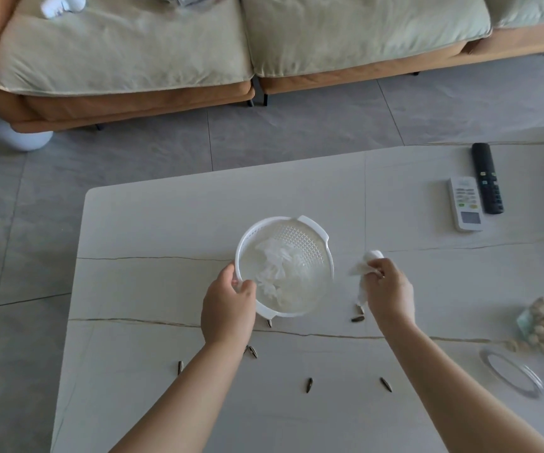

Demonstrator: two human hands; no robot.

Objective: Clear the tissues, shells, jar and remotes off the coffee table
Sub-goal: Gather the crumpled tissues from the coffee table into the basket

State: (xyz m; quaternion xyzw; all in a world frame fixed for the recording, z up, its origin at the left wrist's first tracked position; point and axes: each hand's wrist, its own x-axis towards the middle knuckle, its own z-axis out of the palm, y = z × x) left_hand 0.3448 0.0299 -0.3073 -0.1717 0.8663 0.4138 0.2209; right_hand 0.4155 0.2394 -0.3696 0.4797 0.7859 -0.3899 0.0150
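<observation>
Head view, looking down on a pale stone-patterned counter (166,230) with thin dark veins. Item one: white plastic colander (285,266), round, perforated wall, two small handles, standing near the counter's middle; crumpled white tissues (277,273) lie inside it. Left hand (228,308): fingers curled over the colander's near-left rim, thumb inside, gripping it. Right hand (390,289): closed around one more crumpled tissue (367,263), held just right of the colander and clear of it; part of the paper trails down below the hand. Item two: sunflower-seed shells (309,385), dark and striped, scattered singly along the near half of the counter, some close under the colander's near edge, two by the right wrist, others nearer the viewer, well apart from each other. Item three: clear jar (539,335), lying on its side at the right edge, holding pale nuts in the shell; its open mouth with a silver-looking rim faces the near side. Whether a lid is present cannot be told. Item four: white remote (465,204) with a small screen, lying flat at the far right. Item five: black remote (488,178), lying just beside the white one on its right, touching or nearly so. Beyond the counter: grey tiled floor (133,152) and an orange-framed sofa (117,47) with pale green cushions.
</observation>
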